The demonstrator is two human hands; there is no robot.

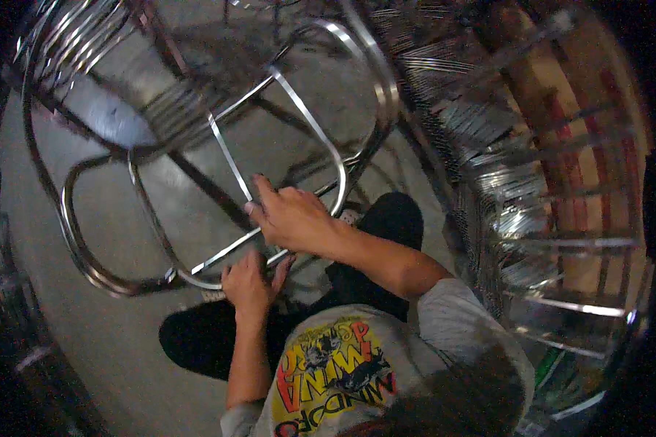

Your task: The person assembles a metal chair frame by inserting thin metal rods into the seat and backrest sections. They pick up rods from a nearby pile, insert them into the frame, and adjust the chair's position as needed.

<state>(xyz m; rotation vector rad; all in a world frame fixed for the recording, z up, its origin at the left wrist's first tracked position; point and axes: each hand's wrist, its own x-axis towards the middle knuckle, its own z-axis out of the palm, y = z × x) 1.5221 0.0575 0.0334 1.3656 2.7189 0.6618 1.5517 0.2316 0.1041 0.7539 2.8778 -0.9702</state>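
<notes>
A shiny metal tube frame (340, 164), shaped like part of a chair, lies tilted in front of my knees. Thin flat bars (226, 149) cross it between its rounded tubes. My left hand (248, 282) is closed round the near tube, thumb to the right and fingers over the top. Farther up and to the right, my right hand (295, 217) is on the frame where a flat bar meets a crossbar. Its index finger and thumb lie on either side of that flat bar; the remaining fingers are partly hidden. Motion blurs some of the frame.
More curved metal tubing (69, 211) and a chair with a slatted back (87, 36) stand at the left. Stacked metal parts (503, 182) on a rack run along the right side. Grey concrete floor (116, 342) lies beneath, and my bent knees (393, 218) flank the work.
</notes>
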